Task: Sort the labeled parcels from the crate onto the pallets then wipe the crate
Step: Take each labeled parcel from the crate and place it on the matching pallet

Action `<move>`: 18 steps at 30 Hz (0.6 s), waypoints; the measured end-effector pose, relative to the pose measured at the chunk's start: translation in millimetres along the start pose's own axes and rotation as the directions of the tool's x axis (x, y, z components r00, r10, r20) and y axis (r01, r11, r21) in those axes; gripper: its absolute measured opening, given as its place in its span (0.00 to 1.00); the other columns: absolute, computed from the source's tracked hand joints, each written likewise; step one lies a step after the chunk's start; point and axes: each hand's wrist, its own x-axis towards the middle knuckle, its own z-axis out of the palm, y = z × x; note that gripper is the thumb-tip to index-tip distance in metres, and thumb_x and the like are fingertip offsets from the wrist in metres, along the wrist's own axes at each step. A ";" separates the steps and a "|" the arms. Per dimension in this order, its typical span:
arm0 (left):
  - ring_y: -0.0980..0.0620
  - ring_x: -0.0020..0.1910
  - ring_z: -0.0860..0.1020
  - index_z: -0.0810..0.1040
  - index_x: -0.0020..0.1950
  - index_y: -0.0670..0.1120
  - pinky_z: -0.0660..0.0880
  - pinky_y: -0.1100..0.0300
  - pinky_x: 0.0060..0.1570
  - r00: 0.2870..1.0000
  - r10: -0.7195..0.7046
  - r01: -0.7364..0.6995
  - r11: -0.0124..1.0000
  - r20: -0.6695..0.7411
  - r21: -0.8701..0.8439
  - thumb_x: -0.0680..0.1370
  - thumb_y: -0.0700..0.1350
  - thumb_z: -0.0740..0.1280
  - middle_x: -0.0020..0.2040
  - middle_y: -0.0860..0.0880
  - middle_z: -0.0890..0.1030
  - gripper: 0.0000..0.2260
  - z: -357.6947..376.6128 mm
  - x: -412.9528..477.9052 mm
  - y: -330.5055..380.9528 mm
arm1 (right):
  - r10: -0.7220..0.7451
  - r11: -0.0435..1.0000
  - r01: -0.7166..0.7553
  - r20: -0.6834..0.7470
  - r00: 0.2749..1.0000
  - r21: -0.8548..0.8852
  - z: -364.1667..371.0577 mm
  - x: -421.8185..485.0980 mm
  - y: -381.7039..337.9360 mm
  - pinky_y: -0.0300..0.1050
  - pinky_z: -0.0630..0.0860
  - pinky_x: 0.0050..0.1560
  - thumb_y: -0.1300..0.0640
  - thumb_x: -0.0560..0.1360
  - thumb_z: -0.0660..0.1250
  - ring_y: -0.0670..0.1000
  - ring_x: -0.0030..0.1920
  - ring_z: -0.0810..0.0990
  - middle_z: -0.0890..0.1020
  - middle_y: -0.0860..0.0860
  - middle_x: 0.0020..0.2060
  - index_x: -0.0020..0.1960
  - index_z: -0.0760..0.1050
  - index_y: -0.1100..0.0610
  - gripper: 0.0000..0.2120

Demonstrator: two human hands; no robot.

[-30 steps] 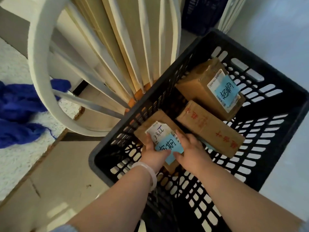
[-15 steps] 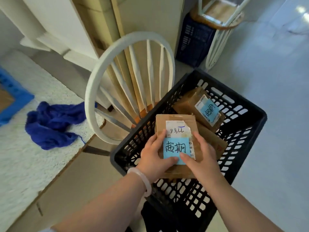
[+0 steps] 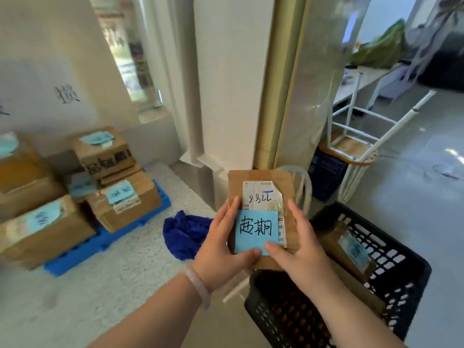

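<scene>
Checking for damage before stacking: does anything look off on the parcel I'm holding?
The white shipping label on the parcel looks torn and wrinkled at its upper right corner. The blue note below it lies flat.

Makeshift parcel-sorting corner in an ordinary indoor room, office or home, can't tell which. Labelled cardboard boxes (image 3: pixel 123 199) stacked on a blue plastic pallet (image 3: pixel 105 243) by the wall, black lattice crate (image 3: pixel 396 262) on smooth grey floor (image 3: pixel 414 222), upturned stool (image 3: pixel 351 149), white desk (image 3: pixel 361 81) behind.
</scene>
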 end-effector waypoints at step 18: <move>0.65 0.70 0.60 0.52 0.75 0.67 0.68 0.69 0.66 0.787 -0.184 0.215 0.976 -0.589 -0.017 0.70 0.46 0.77 0.75 0.64 0.51 0.44 -356.3 -270.8 -82.5 | -0.343 0.934 0.339 0.548 0.763 0.113 400.4 -92.6 -184.2 0.40 0.76 0.59 0.54 0.73 0.73 0.39 0.61 0.72 0.66 0.43 0.70 0.62 0.44 0.20 0.44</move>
